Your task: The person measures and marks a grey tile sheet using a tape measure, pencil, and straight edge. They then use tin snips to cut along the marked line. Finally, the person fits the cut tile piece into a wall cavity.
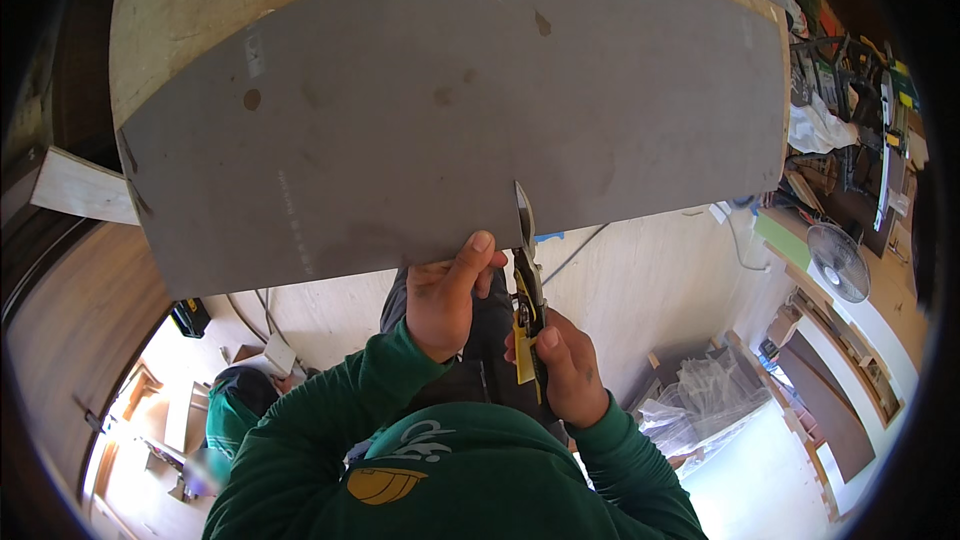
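A wide dark grey sheet with brown stains spans the view in front of me. My left hand grips its near edge, thumb on top and fingers curled at the edge. Just to the right, my right hand is closed around the handles of hand snips, which have dark and yellow grips. The snips point away from me, and their metal blades reach over the sheet's near edge. One blade shows above the sheet; whether the other is beneath it, I cannot tell.
A tan board lies at the far left by the sheet. A fan and assorted tools stand on the right. Clear plastic wrapping lies lower right. Another person in a green top is at lower left, near cables on the floor.
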### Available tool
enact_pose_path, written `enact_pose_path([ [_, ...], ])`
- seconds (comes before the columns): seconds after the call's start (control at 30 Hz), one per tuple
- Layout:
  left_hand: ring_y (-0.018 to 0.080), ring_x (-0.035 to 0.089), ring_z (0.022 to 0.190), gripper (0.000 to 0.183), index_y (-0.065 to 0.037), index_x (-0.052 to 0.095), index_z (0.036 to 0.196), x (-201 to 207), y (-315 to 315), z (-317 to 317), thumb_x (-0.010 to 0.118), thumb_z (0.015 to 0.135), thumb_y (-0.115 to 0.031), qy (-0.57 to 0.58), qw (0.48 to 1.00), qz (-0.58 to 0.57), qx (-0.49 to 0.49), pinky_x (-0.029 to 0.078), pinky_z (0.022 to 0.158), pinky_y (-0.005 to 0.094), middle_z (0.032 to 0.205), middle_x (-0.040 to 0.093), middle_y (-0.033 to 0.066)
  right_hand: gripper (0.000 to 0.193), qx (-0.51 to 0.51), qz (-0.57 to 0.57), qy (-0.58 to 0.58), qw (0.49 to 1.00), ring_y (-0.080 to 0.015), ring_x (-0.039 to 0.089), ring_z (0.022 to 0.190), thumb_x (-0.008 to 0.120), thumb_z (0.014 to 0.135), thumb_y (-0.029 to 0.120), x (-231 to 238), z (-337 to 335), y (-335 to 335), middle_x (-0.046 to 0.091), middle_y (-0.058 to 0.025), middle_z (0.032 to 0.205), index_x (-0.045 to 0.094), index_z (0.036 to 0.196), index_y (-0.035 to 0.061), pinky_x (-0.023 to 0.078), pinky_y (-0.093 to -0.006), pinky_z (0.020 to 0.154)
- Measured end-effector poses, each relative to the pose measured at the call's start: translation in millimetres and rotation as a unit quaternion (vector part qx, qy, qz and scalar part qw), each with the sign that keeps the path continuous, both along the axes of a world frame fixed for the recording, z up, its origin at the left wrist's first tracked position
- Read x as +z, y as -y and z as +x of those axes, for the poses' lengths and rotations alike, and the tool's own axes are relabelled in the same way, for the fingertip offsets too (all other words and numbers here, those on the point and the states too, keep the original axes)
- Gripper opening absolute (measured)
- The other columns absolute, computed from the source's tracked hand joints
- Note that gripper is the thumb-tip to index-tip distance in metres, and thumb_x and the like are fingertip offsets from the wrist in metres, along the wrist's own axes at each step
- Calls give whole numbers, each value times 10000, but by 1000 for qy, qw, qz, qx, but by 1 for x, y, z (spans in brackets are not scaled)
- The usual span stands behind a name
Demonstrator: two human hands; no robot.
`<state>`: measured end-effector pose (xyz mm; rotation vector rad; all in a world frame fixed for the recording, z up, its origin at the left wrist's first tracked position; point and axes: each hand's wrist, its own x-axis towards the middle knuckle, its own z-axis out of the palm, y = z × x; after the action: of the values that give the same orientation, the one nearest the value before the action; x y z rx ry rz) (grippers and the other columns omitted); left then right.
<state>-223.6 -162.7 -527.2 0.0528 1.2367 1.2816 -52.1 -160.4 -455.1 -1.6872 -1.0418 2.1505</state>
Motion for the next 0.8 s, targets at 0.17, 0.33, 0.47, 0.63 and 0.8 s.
enact_pose_path([
  [0.17,90,533,615,196,-93,718,874,0,-1,0,708,1003,-241,3,1000,-1,3,391,587,270,761,701,34,573,1,-28,11,1000,-158,637,784,505,1071,496,3,2,-1,669,-102,857,630,1072,-63,504,-304,716],
  [0.33,95,535,617,204,-87,711,861,2,-1,0,701,1005,-231,5,1000,-16,2,396,587,273,756,690,33,575,1,-34,24,999,-162,644,785,505,1069,499,3,2,-2,670,-107,848,629,1039,-62,508,-311,720],
  [0.47,99,536,617,205,-80,707,859,4,-1,0,695,1006,-222,10,1000,-16,2,403,589,278,753,683,35,585,0,-14,3,1000,-167,645,816,503,1067,504,-1,1,-6,674,-104,878,632,1072,-66,512,-325,754],
  [0.63,102,540,619,205,-71,706,866,4,0,0,688,1009,-217,11,1000,-12,7,410,596,276,753,683,39,592,9,-14,0,1000,-167,640,836,504,1066,507,0,0,-10,672,-102,910,632,1110,-69,513,-324,770],
  [0.8,106,538,615,220,-66,707,866,5,0,0,688,1011,-230,5,1000,-16,11,418,597,279,759,692,48,590,18,-22,2,1000,-163,638,813,503,1067,509,0,0,-9,666,-97,870,639,1088,-65,509,-313,752],
])
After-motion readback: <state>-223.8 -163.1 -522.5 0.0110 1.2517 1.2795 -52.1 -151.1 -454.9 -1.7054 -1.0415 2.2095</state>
